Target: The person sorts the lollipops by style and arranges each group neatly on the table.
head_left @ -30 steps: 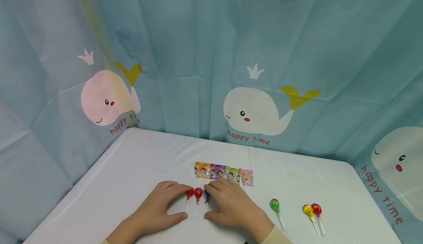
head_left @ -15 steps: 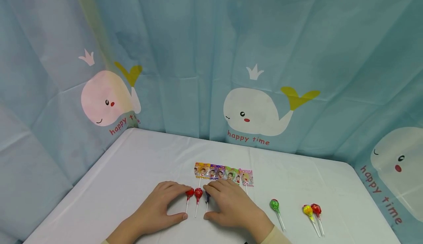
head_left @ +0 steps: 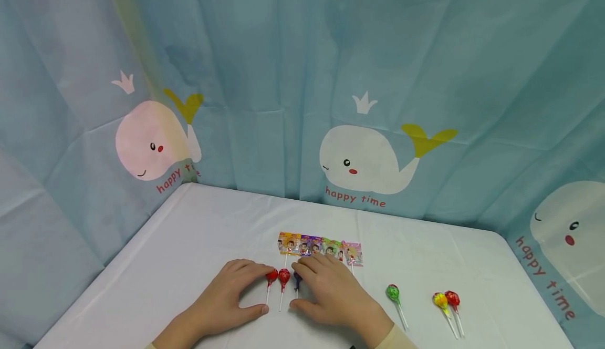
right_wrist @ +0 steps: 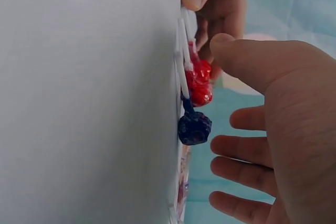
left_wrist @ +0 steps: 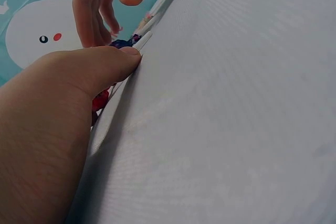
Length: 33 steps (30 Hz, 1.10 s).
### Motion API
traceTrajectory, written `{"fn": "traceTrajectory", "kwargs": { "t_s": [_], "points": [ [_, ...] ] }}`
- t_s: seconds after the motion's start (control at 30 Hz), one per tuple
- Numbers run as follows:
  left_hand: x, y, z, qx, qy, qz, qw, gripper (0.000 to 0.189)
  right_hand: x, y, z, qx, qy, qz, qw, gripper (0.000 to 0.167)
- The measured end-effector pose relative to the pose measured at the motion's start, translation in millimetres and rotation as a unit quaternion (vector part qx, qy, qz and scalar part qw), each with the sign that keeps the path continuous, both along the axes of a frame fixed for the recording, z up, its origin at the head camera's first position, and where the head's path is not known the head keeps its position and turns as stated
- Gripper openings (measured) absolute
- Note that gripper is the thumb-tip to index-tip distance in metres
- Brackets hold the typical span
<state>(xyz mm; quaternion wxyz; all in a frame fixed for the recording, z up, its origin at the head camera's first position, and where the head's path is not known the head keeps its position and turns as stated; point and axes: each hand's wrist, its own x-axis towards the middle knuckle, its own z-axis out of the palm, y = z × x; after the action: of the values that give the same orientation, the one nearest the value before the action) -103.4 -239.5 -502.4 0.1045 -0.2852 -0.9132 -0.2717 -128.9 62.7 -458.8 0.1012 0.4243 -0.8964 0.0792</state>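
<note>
My left hand (head_left: 229, 296) holds a red lollipop (head_left: 271, 275) lengthwise, its fingertips at the candy head and its thumb beside the stick's lower end. A second red lollipop (head_left: 284, 277) lies just right of it, stick toward me. Over the dark blue lollipop (right_wrist: 194, 127) stands my right hand (right_wrist: 294, 114), fingers spread and apart from the candy in the right wrist view. From the head view, the right hand partly covers that lollipop. In the left wrist view, the left thumb (left_wrist: 113, 66) lies low along the white tablecloth.
Behind the hands is a row of flat wrapped lollipops, with an orange wrapper (head_left: 289, 243) at the left and a pink wrapper (head_left: 352, 254) at the right. A green lollipop (head_left: 393, 293), a yellow one (head_left: 440, 300) and a red one (head_left: 452, 299) lie to the right.
The right hand's thumb and fingers have shifted very slightly around the dark blue lollipop. The left hand and the other lollipops have stayed in place.
</note>
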Motion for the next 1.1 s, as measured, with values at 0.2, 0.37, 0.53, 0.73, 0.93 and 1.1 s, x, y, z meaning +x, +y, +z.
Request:
{"fn": "traceTrajectory", "kwargs": {
  "t_s": [0.2,0.37,0.53,0.73,0.93,1.1],
  "points": [
    [-0.4,0.4,-1.6,-0.003,-0.005,0.003,1.0,0.067,0.2,4.0,-0.3,-0.007,0.016,0.006,0.9998,0.066],
    [-0.1,-0.2,-2.2,-0.007,-0.01,0.008,0.9999,0.067,-0.4,8.3,-1.0,-0.013,0.025,0.007,0.9996,0.062],
    [0.6,-1.7,-2.8,-0.016,-0.01,0.014,0.9997,0.067,0.5,12.4,-0.7,-0.013,0.035,0.013,0.9992,0.056],
    [0.2,-3.4,-2.9,-0.015,0.002,0.014,0.9998,0.068,4.1,16.9,2.8,0.005,0.037,0.004,0.9993,0.052],
    [-1.0,-3.6,-3.9,-0.019,-0.014,0.018,0.9996,0.068,6.6,20.1,5.2,0.005,0.054,-0.004,0.9985,0.051],
    [-2.0,-2.5,-4.8,-0.014,-0.027,0.018,0.9994,0.069,7.6,22.7,5.8,0.004,0.053,-0.007,0.9985,0.052]
  ]
}}
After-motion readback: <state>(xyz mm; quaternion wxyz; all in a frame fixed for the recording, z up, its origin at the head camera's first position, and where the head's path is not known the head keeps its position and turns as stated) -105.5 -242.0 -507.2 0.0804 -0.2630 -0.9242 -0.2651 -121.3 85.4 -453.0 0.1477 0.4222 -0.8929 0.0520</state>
